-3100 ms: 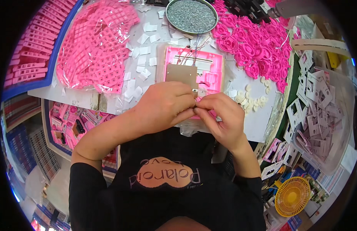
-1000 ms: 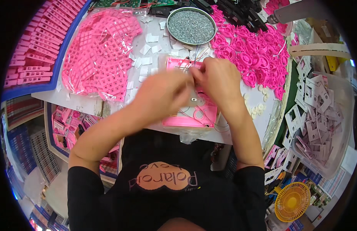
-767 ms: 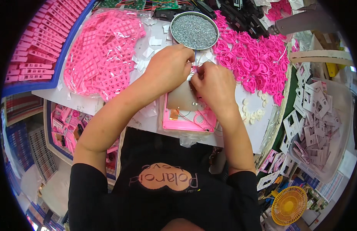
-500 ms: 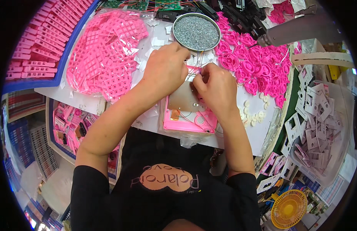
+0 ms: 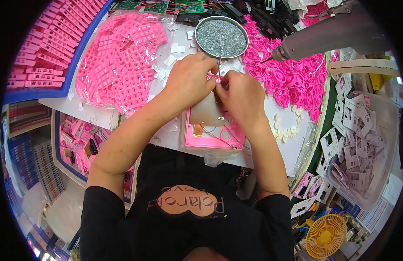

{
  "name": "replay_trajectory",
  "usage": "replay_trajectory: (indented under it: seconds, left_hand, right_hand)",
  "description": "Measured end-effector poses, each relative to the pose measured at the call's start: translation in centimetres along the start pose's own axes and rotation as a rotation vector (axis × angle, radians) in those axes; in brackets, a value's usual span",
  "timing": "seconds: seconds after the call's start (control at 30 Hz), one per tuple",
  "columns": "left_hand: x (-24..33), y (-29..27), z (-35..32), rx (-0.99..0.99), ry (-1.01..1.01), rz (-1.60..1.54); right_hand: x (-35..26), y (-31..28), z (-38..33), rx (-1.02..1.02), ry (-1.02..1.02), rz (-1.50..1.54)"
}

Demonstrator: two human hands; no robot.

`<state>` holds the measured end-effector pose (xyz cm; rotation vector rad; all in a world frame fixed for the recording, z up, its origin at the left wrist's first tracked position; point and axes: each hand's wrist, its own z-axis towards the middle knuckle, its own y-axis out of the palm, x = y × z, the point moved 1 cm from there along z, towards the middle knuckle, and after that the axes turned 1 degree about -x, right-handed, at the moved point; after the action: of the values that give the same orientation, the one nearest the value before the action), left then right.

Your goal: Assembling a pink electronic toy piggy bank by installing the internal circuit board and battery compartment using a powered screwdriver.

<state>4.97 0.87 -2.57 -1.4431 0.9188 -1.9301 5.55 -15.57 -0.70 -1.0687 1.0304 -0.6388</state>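
A pink plastic casing (image 5: 205, 142) lies before me on the white work surface. A grey metal plate (image 5: 205, 112) covers much of its middle. My left hand (image 5: 192, 77) bends over the far left of the casing, fingers closed near its far pink edge. Facing it, my right hand (image 5: 244, 96) pinches with thumb and fingertips where a few thin wires (image 5: 219, 65) come down between the hands. The fingertips almost meet, and what the left ones grip is hidden. More loose wires (image 5: 209, 133) lie over the casing's near part.
A round tray of small metal screws (image 5: 221, 37) stands just beyond my hands. Bagged pink keypad-like parts (image 5: 121, 61) lie left, magenta rings (image 5: 284, 82) and small white discs (image 5: 285, 130) right. An electric screwdriver (image 5: 323, 37) hangs at upper right.
Both hands have drawn closer together over the casing's far edge. The wires that spread between them now run in a narrow bunch. The hanging screwdriver has swung left and down.
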Motion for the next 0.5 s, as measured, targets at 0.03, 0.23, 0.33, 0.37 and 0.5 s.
replay_trajectory:
  seconds: [0.03,0.23,0.33,0.37,0.5]
  left_hand:
    - [0.0,0.1,0.0,0.0,0.001,0.001]
    - [0.2,0.0,-0.1,-0.001,-0.032,0.005]
    - [-0.1,0.2,-0.5,0.048,-0.021,-0.027]
    - [-0.1,0.3,-0.5,0.067,-0.005,-0.046]
    - [0.5,0.5,-0.3,0.175,0.103,-0.061]
  right_hand:
    - [0.1,0.2,0.1,0.011,-0.02,-0.006]
    - [0.1,-0.7,-1.2,0.028,0.102,0.287]
    - [-0.2,-0.8,-2.8,0.032,0.261,0.709]
    - [-0.2,-0.7,-3.3,0.033,0.327,0.856]
    - [-1.0,0.0,-3.4,0.187,-0.256,0.48]
